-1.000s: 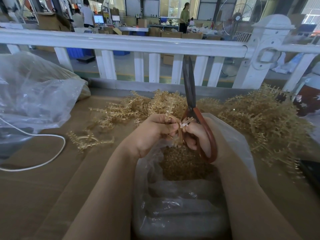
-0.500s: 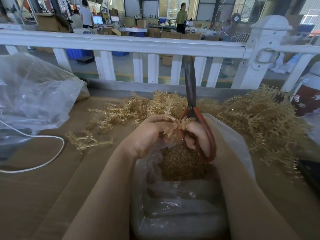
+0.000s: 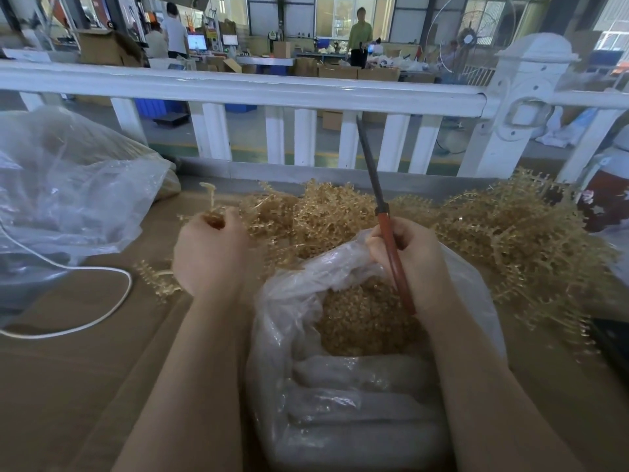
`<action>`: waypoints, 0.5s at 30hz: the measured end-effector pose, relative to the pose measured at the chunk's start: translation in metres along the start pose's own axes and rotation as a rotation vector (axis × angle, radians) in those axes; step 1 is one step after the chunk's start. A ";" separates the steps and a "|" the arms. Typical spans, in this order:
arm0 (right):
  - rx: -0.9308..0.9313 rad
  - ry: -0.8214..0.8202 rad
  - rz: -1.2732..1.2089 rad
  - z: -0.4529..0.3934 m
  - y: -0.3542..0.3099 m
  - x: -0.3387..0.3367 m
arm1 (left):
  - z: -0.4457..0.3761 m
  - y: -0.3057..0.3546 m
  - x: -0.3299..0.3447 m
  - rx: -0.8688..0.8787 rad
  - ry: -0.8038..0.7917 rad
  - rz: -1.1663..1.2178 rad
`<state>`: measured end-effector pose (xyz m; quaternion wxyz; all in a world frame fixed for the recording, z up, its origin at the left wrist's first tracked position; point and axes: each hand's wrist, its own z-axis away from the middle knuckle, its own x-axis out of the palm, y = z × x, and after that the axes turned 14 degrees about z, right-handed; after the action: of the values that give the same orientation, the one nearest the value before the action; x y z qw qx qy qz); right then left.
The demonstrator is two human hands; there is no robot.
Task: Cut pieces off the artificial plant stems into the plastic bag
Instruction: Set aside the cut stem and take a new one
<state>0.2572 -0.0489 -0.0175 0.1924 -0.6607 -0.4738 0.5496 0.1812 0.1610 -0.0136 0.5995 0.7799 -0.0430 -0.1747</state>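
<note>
Left hand (image 3: pixel 211 253) is clamped on a bare stem (image 3: pixel 211 202) off to the left, right hand (image 3: pixel 408 257) wrapped around closed scissors (image 3: pixel 384 216) over the bag (image 3: pixel 340 386).

Glossy clear plastic bag (image 3: pixel 340 403); matt cardboard tabletop (image 3: pixel 85 386); dull metal scissors (image 3: pixel 372 172).

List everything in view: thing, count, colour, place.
plastic bag: 1, clear, centre, open, holding cut pieces
cut pieces: many, tan, inside that bag
plant stems: one pile, tan, far side of the table
bare stem: 1, tan, in left hand
scissors: 1, red handles, dark blades, in right hand, pointing up
second bag: 1, clear, left
cable: 1, white, left
table: 1, brown
fence: 1, white, behind the table
left hand: grips the bare stem
right hand: grips the scissors
</note>
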 end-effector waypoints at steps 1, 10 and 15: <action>-0.021 0.014 0.032 0.000 0.002 0.002 | -0.005 -0.004 -0.004 0.014 0.024 -0.197; -0.143 0.044 0.297 0.003 0.012 0.010 | -0.014 -0.018 -0.022 -0.063 0.087 -0.633; -0.143 0.084 0.293 0.002 0.014 0.010 | -0.009 -0.006 -0.013 0.286 0.138 -0.421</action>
<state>0.2608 -0.0472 -0.0342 0.0823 -0.7569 -0.4017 0.5088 0.1715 0.1746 -0.0141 0.4351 0.8585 0.1368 -0.2342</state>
